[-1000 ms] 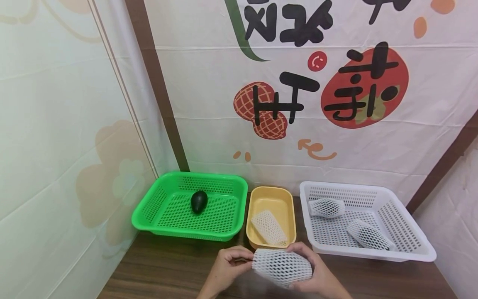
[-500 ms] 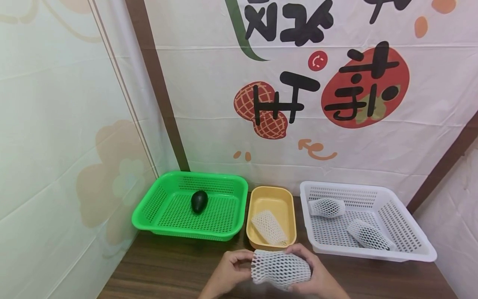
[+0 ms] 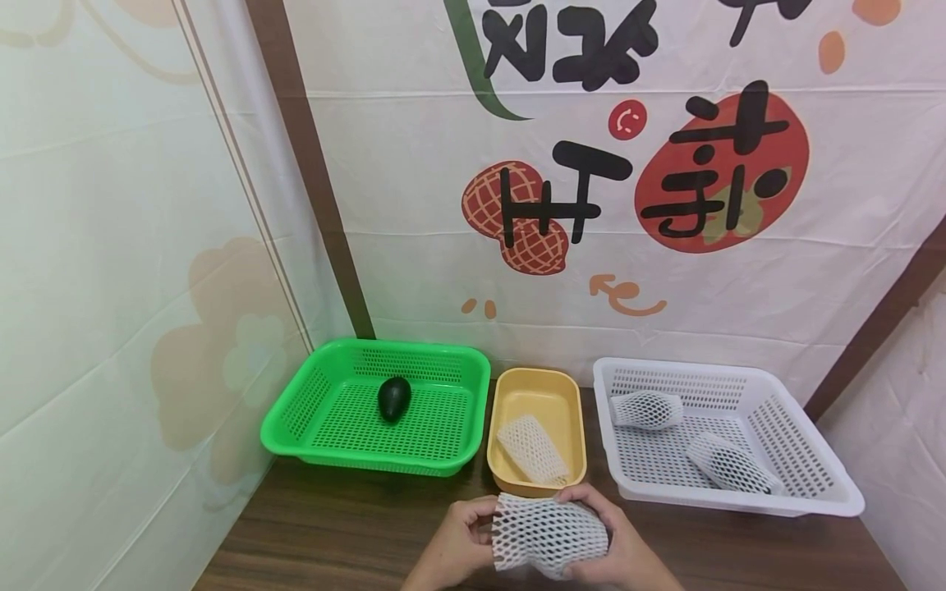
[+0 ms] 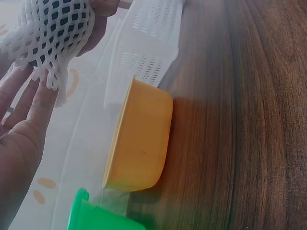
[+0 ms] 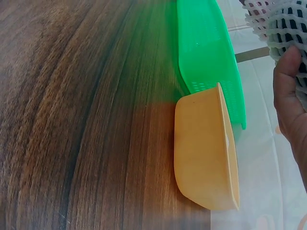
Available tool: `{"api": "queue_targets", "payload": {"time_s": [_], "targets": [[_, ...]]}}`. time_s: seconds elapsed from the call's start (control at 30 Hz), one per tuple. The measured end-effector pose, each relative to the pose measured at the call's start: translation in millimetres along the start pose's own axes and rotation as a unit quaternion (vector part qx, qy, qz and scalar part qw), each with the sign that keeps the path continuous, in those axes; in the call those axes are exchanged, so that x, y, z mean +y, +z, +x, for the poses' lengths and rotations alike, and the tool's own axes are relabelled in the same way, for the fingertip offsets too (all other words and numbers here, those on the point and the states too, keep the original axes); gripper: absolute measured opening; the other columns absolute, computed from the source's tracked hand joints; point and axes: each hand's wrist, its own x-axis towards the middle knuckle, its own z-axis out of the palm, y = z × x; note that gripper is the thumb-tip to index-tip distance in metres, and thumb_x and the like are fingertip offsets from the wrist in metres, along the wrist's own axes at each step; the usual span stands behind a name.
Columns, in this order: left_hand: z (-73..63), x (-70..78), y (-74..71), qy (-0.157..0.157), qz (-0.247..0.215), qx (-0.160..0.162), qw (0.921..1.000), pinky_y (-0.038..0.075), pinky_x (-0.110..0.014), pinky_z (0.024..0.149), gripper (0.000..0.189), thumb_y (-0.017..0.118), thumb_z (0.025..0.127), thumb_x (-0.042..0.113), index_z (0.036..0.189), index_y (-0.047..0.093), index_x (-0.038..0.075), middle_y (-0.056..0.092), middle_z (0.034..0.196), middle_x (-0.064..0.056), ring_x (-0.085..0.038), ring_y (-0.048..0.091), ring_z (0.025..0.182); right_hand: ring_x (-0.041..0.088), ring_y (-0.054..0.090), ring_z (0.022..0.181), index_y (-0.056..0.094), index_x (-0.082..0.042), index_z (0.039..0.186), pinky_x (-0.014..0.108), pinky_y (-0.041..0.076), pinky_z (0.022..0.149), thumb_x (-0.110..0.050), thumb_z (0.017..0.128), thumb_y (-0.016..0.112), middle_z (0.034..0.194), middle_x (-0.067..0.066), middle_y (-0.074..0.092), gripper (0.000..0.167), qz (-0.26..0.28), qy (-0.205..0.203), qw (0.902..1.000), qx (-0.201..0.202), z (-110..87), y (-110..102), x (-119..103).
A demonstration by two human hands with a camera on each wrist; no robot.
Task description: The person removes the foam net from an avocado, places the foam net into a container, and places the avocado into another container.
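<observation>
Above the front of the table, both hands hold a white foam net sleeve (image 3: 548,533) with a dark rounded thing inside. The dark thing (image 4: 58,14) shows through the mesh in the left wrist view. My right hand (image 3: 619,548) grips the filled right end, its thumb (image 5: 289,61) pressed on the mesh in the right wrist view. My left hand (image 3: 460,542) holds the loose, wide left end. Its fingers (image 4: 41,103) touch the net's edge in the left wrist view; its thumb is hidden there. A dark avocado (image 3: 395,400) lies in the green basket (image 3: 375,468).
A yellow tub (image 3: 537,379) just beyond the hands holds a flat foam net (image 3: 534,450). To the right, a white basket (image 3: 709,498) contains two net-wrapped things, one at the left (image 3: 646,410) and one nearer the front (image 3: 732,465). A printed cloth (image 3: 414,271) hangs behind.
The sleeve and right hand have shifted slightly left. The left hand's fingers have gone from pinching the narrowed end to spreading about it, and that end has widened.
</observation>
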Motion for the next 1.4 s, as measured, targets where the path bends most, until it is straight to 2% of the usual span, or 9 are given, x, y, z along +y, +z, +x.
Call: {"api": "queue_targets", "payload": {"time_s": [0.3,0.47,0.6,0.77,0.87,1.0,1.23,1.3,1.4], "targets": [[0.8,3.3,1.6,-0.028,0.001,0.006,0.9996,0.056,-0.036,0.084,0.036,0.069,0.081,-0.011,0.115,0.060,-0.013,0.064,0.109,-0.015,-0.019,0.063,0.100,0.028,0.056,0.105,0.045,0.001,0.129,0.032,0.051,0.088,0.008,0.074,0.075,0.121,0.024,0.052,0.063,0.035,0.013,0.9993,-0.007,0.6,2.0,0.2],[1.6,4.7,3.4,-0.025,0.013,0.006,0.9996,0.055,-0.037,0.086,0.037,0.072,0.081,-0.009,0.116,0.060,-0.010,0.063,0.111,-0.016,-0.020,0.063,0.100,0.030,0.055,0.105,0.045,0.000,0.129,0.034,0.050,0.089,0.006,0.075,0.075,0.123,0.023,0.052,0.062,0.059,0.068,0.9959,0.006,0.0,4.8,0.0],[1.8,5.4,4.3,-0.055,0.013,0.011,0.9984,0.055,-0.037,0.087,0.038,0.074,0.080,-0.007,0.116,0.061,-0.006,0.063,0.112,-0.015,-0.021,0.062,0.102,0.029,0.055,0.106,0.046,-0.002,0.128,0.035,0.049,0.090,0.004,0.074,0.077,0.124,0.021,0.053,0.063,0.053,0.100,0.9932,0.025,-0.5,6.5,-0.8],[1.1,4.4,6.9,-0.101,-0.002,0.018,0.9947,0.055,-0.036,0.087,0.043,0.076,0.079,-0.005,0.120,0.061,-0.004,0.064,0.114,-0.013,-0.023,0.064,0.102,0.028,0.055,0.106,0.045,-0.001,0.129,0.032,0.049,0.090,0.005,0.075,0.076,0.123,0.021,0.052,0.062,0.044,0.075,0.9961,0.014,-0.6,6.4,0.0],[0.9,2.8,9.1,-0.111,-0.012,0.017,0.9936,0.055,-0.034,0.085,0.047,0.076,0.079,-0.005,0.123,0.059,-0.004,0.065,0.114,-0.013,-0.023,0.064,0.100,0.028,0.054,0.107,0.044,-0.001,0.129,0.031,0.048,0.090,0.005,0.076,0.075,0.123,0.021,0.052,0.062,0.048,0.063,0.9968,0.008,0.2,7.5,-0.2],[1.2,2.9,11.3,-0.097,0.014,0.024,0.9949,0.055,-0.035,0.085,0.048,0.078,0.077,-0.004,0.122,0.060,-0.002,0.066,0.112,-0.012,-0.022,0.065,0.099,0.028,0.054,0.107,0.044,-0.001,0.129,0.032,0.048,0.090,0.005,0.077,0.075,0.124,0.021,0.051,0.061,0.046,0.065,0.9968,0.011,1.4,9.1,-1.6],[2.1,3.9,9.6,-0.052,0.111,0.040,0.9917,0.055,-0.034,0.087,0.048,0.083,0.076,0.006,0.119,0.065,0.010,0.067,0.112,-0.005,-0.021,0.065,0.101,0.029,0.053,0.107,0.044,0.000,0.128,0.031,0.047,0.090,0.003,0.077,0.075,0.124,0.022,0.049,0.060,0.043,0.098,0.9940,0.021,1.0,10.0,-1.3],[2.1,2.1,9.1,-0.036,0.119,0.040,0.9915,0.055,-0.035,0.087,0.049,0.083,0.075,0.007,0.120,0.065,0.011,0.067,0.112,-0.005,-0.022,0.065,0.101,0.029,0.053,0.107,0.044,0.000,0.129,0.031,0.048,0.090,0.003,0.077,0.075,0.124,0.022,0.049,0.060,0.046,0.092,0.9945,0.019,0.8,10.1,-1.0],[1.7,1.1,10.0,-0.027,0.097,0.037,0.9943,0.055,-0.037,0.087,0.051,0.083,0.075,0.004,0.121,0.063,0.009,0.067,0.113,-0.007,-0.024,0.065,0.100,0.028,0.054,0.107,0.045,0.000,0.129,0.032,0.048,0.090,0.004,0.077,0.075,0.123,0.022,0.050,0.060,0.052,0.085,0.9949,0.017,1.0,10.4,-0.7]]}}
